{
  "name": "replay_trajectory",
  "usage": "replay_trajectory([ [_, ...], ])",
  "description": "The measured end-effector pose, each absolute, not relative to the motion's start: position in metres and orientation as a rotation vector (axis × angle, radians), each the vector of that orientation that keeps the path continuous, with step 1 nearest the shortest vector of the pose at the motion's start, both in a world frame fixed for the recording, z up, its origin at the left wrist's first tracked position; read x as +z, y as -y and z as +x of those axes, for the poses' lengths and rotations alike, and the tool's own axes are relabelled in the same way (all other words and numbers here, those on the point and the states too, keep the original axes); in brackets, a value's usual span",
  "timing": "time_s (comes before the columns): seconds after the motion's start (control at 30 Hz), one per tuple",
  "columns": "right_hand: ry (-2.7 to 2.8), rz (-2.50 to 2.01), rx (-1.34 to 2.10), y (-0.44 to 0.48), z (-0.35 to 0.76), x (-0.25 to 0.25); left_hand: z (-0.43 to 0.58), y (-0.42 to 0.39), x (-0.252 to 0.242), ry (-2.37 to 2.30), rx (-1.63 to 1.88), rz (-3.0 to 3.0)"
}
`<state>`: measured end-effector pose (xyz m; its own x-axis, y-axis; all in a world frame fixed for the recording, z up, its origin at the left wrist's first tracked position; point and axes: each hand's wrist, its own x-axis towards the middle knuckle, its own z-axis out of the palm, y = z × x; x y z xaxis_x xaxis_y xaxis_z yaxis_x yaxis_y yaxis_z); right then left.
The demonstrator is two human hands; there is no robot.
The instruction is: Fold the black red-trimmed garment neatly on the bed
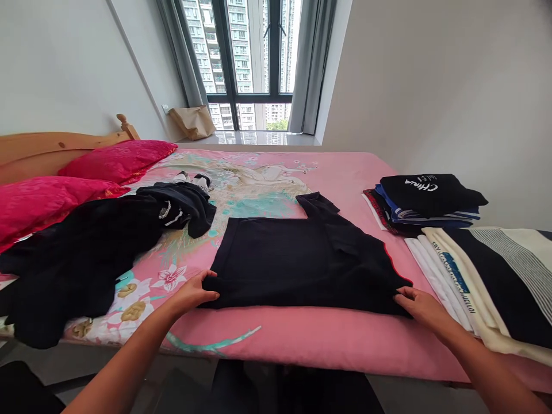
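Note:
A black long-sleeved top (276, 253) lies flat near the front edge of the bed, its near side folded inward. One sleeve points away from me, folded back on itself, and red trim runs along the neck edge on the right. My left hand (196, 294) pinches the near left corner of the top at the hem, thumb and fingers on the cloth. At the other end, my right hand (416, 305) grips the near right corner beside the red trim.
Loose dark clothes (86, 259) are heaped on the left by red pillows (121, 167). On the right sit a stack of folded clothes (431, 198) and striped and cream folded garments (487, 276). A pink floral sheet (276, 339) covers the bed; a paper bag (192, 122) stands by the window.

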<state>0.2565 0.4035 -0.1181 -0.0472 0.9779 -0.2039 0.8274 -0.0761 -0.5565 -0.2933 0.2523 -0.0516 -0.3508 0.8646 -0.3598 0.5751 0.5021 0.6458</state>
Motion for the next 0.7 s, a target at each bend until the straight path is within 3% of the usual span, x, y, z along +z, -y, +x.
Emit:
replay_trajectory([
  [0.27, 2.087, -2.077, 0.682, -0.396, 0.252, -0.118, -0.294, -0.245, -0.055, -2.145, 0.402, 1.334],
  [0.4, 2.059, -2.027, 0.714, -0.398, 0.253, -0.120, -0.267, -0.246, -0.055, -2.339, 0.565, 1.949],
  [0.53, 2.021, -2.002, 0.693, -0.397, 0.255, -0.123, -0.226, -0.231, -0.070, -1.889, 0.576, 2.499],
  [0.7, 2.020, -2.040, 0.672, -0.393, 0.255, -0.125, -0.206, -0.211, -0.094, -1.723, 0.363, 2.532],
])
